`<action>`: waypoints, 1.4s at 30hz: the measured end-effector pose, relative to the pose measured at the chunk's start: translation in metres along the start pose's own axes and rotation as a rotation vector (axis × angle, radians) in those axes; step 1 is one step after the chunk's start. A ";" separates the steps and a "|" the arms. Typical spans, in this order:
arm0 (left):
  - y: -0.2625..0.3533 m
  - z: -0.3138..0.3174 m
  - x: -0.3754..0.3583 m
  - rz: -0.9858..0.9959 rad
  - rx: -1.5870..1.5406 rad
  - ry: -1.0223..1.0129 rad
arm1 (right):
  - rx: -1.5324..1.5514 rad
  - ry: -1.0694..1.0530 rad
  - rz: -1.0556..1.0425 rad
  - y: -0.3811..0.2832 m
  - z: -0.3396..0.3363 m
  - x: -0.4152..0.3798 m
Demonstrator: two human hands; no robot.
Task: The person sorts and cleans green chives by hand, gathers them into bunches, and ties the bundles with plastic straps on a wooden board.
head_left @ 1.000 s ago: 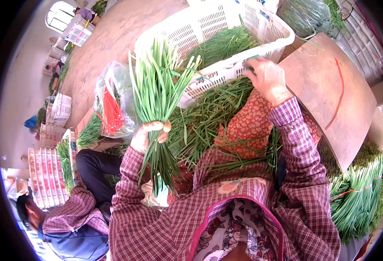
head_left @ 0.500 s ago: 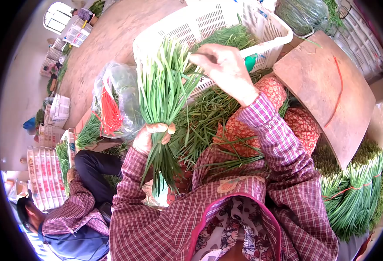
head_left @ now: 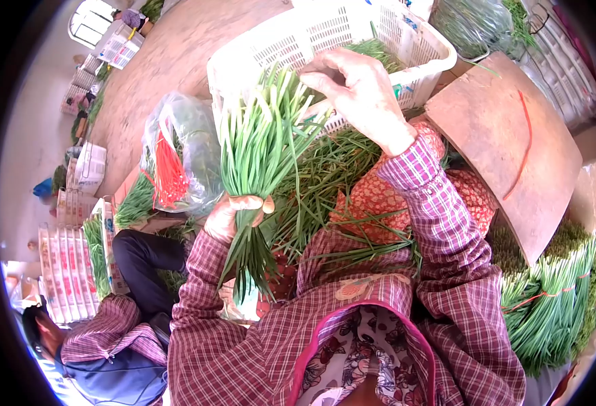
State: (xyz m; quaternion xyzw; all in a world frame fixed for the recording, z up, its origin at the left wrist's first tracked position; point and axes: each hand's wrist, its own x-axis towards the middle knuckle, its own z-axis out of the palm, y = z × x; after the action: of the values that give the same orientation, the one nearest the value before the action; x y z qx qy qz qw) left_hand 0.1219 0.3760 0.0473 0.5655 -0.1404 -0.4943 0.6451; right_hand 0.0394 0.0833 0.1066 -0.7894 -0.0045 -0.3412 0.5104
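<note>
My left hand [head_left: 234,215] grips a bunch of long green stalks [head_left: 254,152] by its lower part, pale ends up and dark leaf tips hanging below. Beside the pale ends, on the right, my right hand [head_left: 355,84] is raised with thumb and forefinger curled together; whatever is between them, if anything, is too small to make out. Loose green leaves [head_left: 332,169] lie under and behind the bunch, some across my lap.
A white crate [head_left: 264,40] with greens stands ahead. Red ties [head_left: 169,176] lie on a plastic bag at left. A brown board [head_left: 514,142] leans at right above tied bundles [head_left: 548,304]. A co-worker [head_left: 108,352] sits at lower left.
My right hand has risen slightly and shifted a little to the right. The bunch in my left hand has tilted slightly to the right. The co-worker's arm has moved down.
</note>
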 end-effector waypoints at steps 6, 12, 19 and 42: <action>0.009 0.010 0.001 -0.001 0.012 0.020 | -0.117 0.214 0.015 0.011 -0.006 -0.003; 0.016 0.018 -0.001 -0.033 0.146 0.003 | -0.100 0.313 -0.099 0.003 -0.052 0.017; 0.009 0.026 0.004 -0.009 0.201 0.062 | -0.537 -0.218 -0.233 -0.044 -0.020 0.024; -0.005 0.009 0.009 -0.015 -0.014 0.035 | -0.402 -0.092 0.049 -0.025 0.006 -0.035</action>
State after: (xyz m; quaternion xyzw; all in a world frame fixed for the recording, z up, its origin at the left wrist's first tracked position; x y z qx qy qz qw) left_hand 0.1170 0.3639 0.0424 0.5706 -0.1211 -0.4902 0.6477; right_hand 0.0068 0.1127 0.1060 -0.8899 0.0596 -0.2864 0.3500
